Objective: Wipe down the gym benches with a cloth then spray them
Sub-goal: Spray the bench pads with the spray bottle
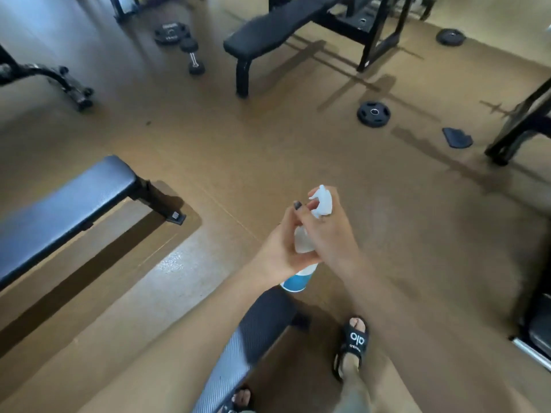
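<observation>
A clear spray bottle (304,242) with a white trigger head and a blue label is held in front of me, over the floor. My left hand (280,248) wraps its body from the left. My right hand (328,234) grips the neck, its fingers by the white trigger. Directly below my arms lies a black padded bench (238,347), its end under the bottle. A second flat bench (65,204) stands at the left. A third black bench (268,28) stands at the back centre. I see no cloth.
Weight plates (373,113) (450,37) (171,32) and a dumbbell (193,56) lie on the brown floor. A dark pad (457,138) lies at the right, beside a black frame (518,129). Another machine's base (59,81) is at far left. My sandalled foot (353,347) stands beside the near bench.
</observation>
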Tool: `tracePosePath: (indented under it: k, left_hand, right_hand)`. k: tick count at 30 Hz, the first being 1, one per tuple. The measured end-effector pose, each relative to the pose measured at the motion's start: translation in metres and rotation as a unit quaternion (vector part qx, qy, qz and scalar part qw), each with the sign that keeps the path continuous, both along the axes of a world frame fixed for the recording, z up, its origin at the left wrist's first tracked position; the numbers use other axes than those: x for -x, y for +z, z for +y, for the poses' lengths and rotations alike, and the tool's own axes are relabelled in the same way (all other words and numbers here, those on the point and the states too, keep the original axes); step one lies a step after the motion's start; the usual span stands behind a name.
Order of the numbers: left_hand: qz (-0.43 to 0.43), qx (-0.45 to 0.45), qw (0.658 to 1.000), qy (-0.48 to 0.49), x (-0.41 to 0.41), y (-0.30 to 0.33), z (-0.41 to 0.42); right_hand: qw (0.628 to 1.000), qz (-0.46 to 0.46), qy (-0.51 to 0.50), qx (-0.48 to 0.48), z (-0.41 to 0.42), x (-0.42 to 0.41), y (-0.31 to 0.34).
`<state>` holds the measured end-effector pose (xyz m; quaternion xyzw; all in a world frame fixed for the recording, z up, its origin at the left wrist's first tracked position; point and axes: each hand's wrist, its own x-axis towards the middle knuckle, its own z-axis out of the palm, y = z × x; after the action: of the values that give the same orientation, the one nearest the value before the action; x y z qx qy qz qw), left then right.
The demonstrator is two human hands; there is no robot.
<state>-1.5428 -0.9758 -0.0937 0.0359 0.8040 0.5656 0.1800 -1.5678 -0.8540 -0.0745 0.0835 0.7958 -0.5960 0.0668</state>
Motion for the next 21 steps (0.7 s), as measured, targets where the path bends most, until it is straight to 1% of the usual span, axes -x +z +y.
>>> tracePosePath:
  k: [3, 5, 6, 8, 10, 13, 16, 21]
  left_hand:
    - [-0.008, -0.015, 0.998, 0.055, 0.032, 0.017, 0.041]
    - [-0.015, -0.011, 0.996, 0.087, 0.048, 0.028, 0.066]
    - [-0.010, 0.004, 0.995, 0.103, 0.057, 0.033, 0.079]
    - [0.005, 0.027, 0.991, 0.134, 0.075, 0.045, 0.099]
    - [0.010, 0.010, 0.987, 0.162, 0.093, 0.053, 0.109]
    - [0.014, -0.004, 0.978, 0.209, 0.122, 0.062, 0.110]
    - [0.011, -0.009, 0.968, 0.250, 0.155, 0.067, 0.101]
    - [-0.018, -0.040, 0.945, 0.324, 0.212, 0.062, 0.055]
  right_hand:
    - [0.996, 0.045, 0.077, -0.012, 0.029, 0.041, 0.018]
    - [0.987, 0.050, 0.143, -0.053, 0.045, 0.062, 0.026]
    - [0.982, 0.053, 0.166, -0.069, 0.052, 0.072, 0.029]
    - [0.972, 0.066, 0.212, -0.080, 0.062, 0.093, 0.035]
    - [0.964, 0.072, 0.242, -0.088, 0.067, 0.117, 0.045]
    - [0.951, 0.077, 0.278, -0.116, 0.068, 0.154, 0.056]
    - [0.938, 0.058, 0.320, -0.118, 0.055, 0.192, 0.064]
    - [0.904, -0.007, 0.413, -0.113, 0.009, 0.257, 0.068]
